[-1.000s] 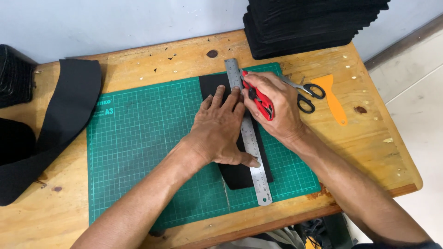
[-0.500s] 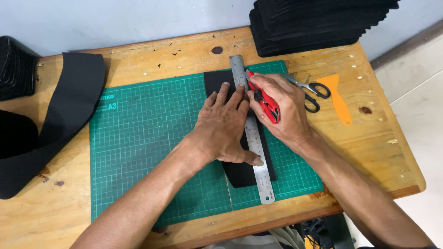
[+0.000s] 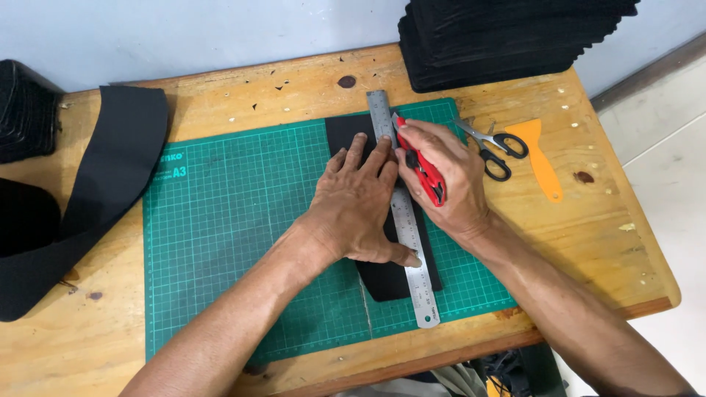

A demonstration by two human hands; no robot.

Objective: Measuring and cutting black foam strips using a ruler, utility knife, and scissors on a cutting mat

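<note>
Scissors (image 3: 496,151) and an orange scraper (image 3: 543,163) are laid at three o'clock, black stacked pieces (image 3: 515,33) at one, a black strap (image 3: 95,198) at nine.

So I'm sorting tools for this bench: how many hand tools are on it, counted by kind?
Steel ruler: 1, pressed down by the left hand
Red utility knife: 1, in the right hand
Scissors: 1
Orange scraper: 1
Green cutting mat: 1
Total: 5
</note>
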